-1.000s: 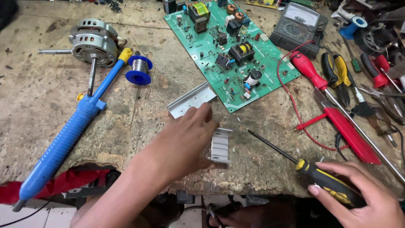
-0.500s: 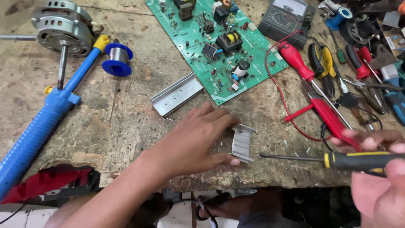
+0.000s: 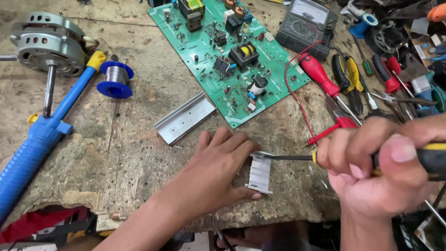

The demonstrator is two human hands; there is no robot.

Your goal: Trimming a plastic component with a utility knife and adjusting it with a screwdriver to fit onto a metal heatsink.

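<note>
The left hand point(image 3: 218, 174) lies flat on the bench point(image 3: 130, 153), fingers spread, thumb and palm pinning the small finned heatsink point(image 3: 260, 174) just below the green circuit board point(image 3: 227, 51), likely so it cannot slide. The right hand point(image 3: 376, 172), grip pressed tight around the screwdriver point(image 3: 297, 158) (yellow-and-black handle), holds its long axis level, tip pointing left onto the heatsink's top edge.

My left hand point(image 3: 218, 169) lies flat, fingers spread, at lower centre; my right hand point(image 3: 381, 169) is fisted at the lower right.
</note>
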